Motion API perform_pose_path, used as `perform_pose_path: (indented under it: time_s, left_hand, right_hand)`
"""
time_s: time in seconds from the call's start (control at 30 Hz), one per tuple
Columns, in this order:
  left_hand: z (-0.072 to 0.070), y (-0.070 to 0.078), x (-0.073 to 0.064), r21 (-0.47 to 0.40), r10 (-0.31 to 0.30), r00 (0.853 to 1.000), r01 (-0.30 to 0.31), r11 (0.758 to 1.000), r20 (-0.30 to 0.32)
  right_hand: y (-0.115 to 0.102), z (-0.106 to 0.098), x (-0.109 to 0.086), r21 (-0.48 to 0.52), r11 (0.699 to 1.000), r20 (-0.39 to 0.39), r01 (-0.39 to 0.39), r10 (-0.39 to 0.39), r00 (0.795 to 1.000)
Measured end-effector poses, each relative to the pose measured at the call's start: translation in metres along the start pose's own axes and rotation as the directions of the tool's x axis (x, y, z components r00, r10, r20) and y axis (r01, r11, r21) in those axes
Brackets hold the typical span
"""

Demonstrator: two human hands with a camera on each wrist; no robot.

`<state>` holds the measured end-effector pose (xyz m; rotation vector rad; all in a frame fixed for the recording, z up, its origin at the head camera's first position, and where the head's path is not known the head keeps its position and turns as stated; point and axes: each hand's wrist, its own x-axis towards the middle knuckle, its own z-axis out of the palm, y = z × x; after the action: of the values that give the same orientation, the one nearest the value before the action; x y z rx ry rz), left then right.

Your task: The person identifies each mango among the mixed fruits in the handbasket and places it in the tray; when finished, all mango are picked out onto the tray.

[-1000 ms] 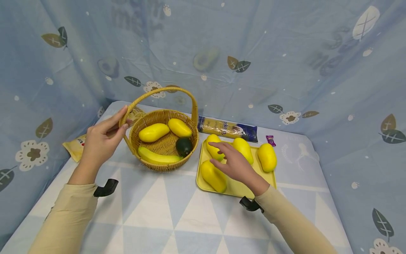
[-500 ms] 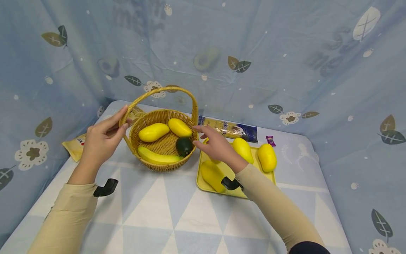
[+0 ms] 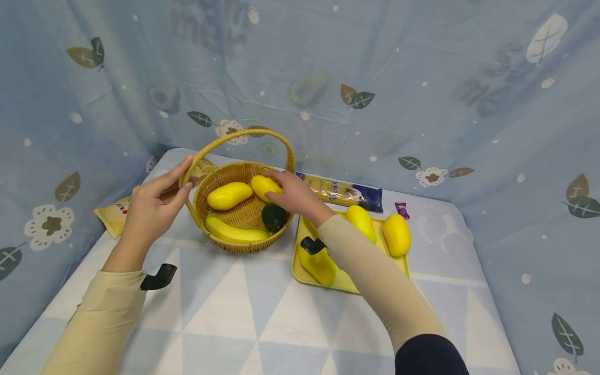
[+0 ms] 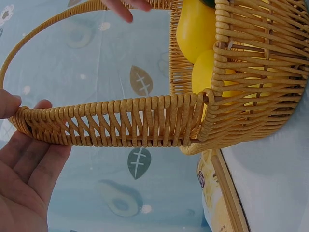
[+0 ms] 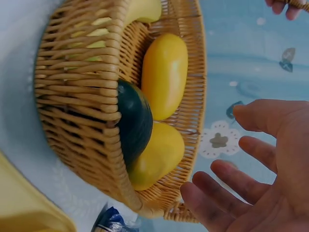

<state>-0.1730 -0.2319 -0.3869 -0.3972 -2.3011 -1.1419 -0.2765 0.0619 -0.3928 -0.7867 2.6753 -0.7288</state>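
Observation:
In the head view my left hand (image 3: 157, 205) pinches the left side of the handle of the wicker basket (image 3: 244, 246); the left wrist view shows thumb and fingers around the handle (image 4: 116, 123). The basket stands upright. Inside lie a mango (image 3: 229, 196), a second mango (image 3: 263, 186) partly behind my right fingers, a banana (image 3: 234, 233) and a dark green avocado (image 3: 274, 217). My right hand (image 3: 300, 194) is over the basket's right rim, below the handle. Its fingers are spread and relaxed with nothing in them, as the right wrist view shows (image 5: 275, 179).
Right of the basket is a yellow tray (image 3: 341, 284) with several mangoes (image 3: 360, 224), partly hidden by my right sleeve. Behind it lie a pasta packet (image 3: 347, 192) and a small purple wrapped candy (image 3: 402, 210). A yellow packet (image 3: 112, 216) lies left of the basket.
My right hand has moved left from over the tray to over the basket's right side, its fingers staying loose. The left hand keeps its hold on the handle.

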Motion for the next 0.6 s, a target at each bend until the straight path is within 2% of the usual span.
perform_pose_path:
  time_s: [0.13,0.3,0.6]
  left_hand:
    - [-0.001,-0.001,-0.001,0.008,0.0,1.0,0.0,1.0,0.004]
    - [-0.002,-0.003,-0.003,0.007,0.0,1.0,0.0,1.0,0.002]
    - [-0.002,-0.003,0.0,0.017,0.012,1.0,-0.012,1.0,-0.002]
  right_hand:
    - [-0.002,0.005,0.018,-0.024,0.999,0.025,-0.032,0.033,0.999]
    - [-0.003,0.011,0.037,0.009,0.999,0.047,-0.045,0.044,0.998]
    - [0.0,0.022,0.056,-0.012,0.996,0.086,-0.09,0.091,0.992]
